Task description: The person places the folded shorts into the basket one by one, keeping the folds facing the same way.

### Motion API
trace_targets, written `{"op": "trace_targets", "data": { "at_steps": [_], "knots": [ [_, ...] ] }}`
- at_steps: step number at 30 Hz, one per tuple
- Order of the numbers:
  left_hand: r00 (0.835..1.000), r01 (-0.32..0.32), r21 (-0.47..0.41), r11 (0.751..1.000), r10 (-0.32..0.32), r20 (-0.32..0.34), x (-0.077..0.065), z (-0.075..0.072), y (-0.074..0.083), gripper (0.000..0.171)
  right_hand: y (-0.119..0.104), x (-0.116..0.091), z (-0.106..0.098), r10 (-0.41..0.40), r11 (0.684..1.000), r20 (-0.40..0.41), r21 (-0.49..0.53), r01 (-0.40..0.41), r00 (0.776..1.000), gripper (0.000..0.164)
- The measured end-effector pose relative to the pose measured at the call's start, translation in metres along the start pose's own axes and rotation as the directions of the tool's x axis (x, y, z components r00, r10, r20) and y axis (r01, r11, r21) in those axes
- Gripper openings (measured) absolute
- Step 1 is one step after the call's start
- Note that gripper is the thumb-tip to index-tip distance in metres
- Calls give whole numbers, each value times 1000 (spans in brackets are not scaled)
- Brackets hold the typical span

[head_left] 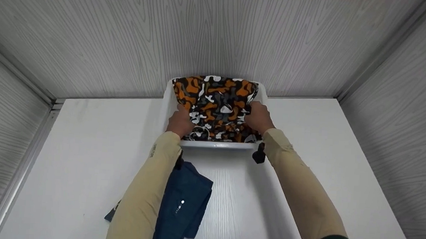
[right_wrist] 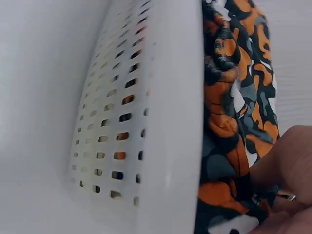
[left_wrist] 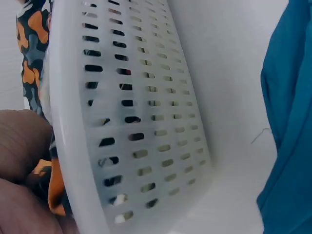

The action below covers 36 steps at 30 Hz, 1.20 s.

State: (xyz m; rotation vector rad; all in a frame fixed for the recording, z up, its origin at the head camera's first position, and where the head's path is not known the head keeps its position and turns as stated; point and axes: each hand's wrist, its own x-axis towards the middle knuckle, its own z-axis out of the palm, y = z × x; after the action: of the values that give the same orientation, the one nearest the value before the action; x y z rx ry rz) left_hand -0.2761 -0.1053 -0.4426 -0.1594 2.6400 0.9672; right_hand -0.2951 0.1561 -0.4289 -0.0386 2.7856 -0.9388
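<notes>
An orange, black, grey and white camouflage-print garment (head_left: 217, 98) spreads across a white perforated plastic basket (head_left: 215, 145), its far part reaching up to the back rim. My left hand (head_left: 181, 121) grips the garment at its left side, just inside the basket. On the opposite side my right hand (head_left: 259, 117) holds the same garment near the right rim. In the left wrist view, curled fingers (left_wrist: 22, 200) have a fold of the print between them, close by the rim. The right wrist view has bunched fabric at the right fingers (right_wrist: 287, 214).
A folded dark blue garment (head_left: 184, 204) with a small white logo lies on the white table (head_left: 89, 157), in front of the basket and partly under the left forearm. Grey wood-grain panels (head_left: 216, 37) stand behind the basket and at both sides.
</notes>
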Motion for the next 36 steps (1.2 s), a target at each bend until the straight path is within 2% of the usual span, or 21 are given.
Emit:
{"op": "trace_targets", "data": {
  "at_steps": [3, 6, 7, 9, 11, 13, 15, 16, 17, 19, 21, 23, 25, 27, 30, 36],
  "knots": [
    [997, 30, 71, 997, -35, 71, -5, -1, 4, 62, 0, 1, 4, 49, 997, 57, -65, -45, 997, 46],
    [990, 26, 134, 991, -44, 132, -12, -2, 5, 43, 3, -2, 8, 89, 987, 99, -144, -74, 991, 36],
    [991, 20, 154, 988, -39, 126, -13, -3, 6, 39, 3, -3, 9, 78, 981, 90, -184, -60, 993, 32],
    [998, -7, 212, 977, -8, 69, -17, -6, 8, 46, 0, -7, 8, 14, 959, 21, -283, -7, 1000, 24],
    [999, -46, 292, 955, 50, -8, -20, -11, 12, 64, -8, -11, 6, -97, 918, -93, -394, 53, 991, 31],
    [990, -102, 386, 917, 132, -52, -21, -15, 17, 85, -18, -15, 3, -224, 874, -176, -472, 117, 959, 46],
    [979, -170, 460, 872, 203, -23, -21, -16, 23, 93, -27, -15, 4, -293, 856, -181, -487, 173, 939, 67],
    [973, -210, 484, 849, 232, 15, -19, -15, 25, 93, -30, -14, 6, -306, 853, -149, -483, 201, 940, 77],
    [968, -243, 484, 841, 244, 61, -18, -12, 27, 93, -32, -13, 9, -305, 852, -97, -472, 226, 947, 81],
    [964, -262, 448, 855, 215, 155, -15, -4, 27, 93, -30, -9, 19, -232, 873, 32, -433, 223, 972, 88],
    [963, -239, 408, 881, 159, 219, -14, 6, 25, 97, -20, -5, 30, -131, 882, 142, -434, 181, 981, 91],
    [961, -196, 376, 905, 102, 255, -14, 14, 20, 99, -7, -2, 39, -26, 884, 231, -450, 130, 973, 94],
    [960, -163, 375, 913, 59, 272, -18, 19, 20, 98, 6, 1, 46, 60, 881, 294, -465, 88, 954, 96],
    [959, -142, 376, 916, 34, 280, -25, 21, 22, 97, 16, 2, 51, 119, 888, 336, -457, 51, 934, 97],
    [960, -114, 379, 918, 3, 279, -35, 18, 30, 95, 21, 2, 53, 151, 891, 370, -453, 36, 917, 99],
    [968, -127, 416, 901, 21, 250, -40, 16, 37, 98, 21, 4, 51, 190, 869, 364, -494, 16, 912, 105]
  ]
}}
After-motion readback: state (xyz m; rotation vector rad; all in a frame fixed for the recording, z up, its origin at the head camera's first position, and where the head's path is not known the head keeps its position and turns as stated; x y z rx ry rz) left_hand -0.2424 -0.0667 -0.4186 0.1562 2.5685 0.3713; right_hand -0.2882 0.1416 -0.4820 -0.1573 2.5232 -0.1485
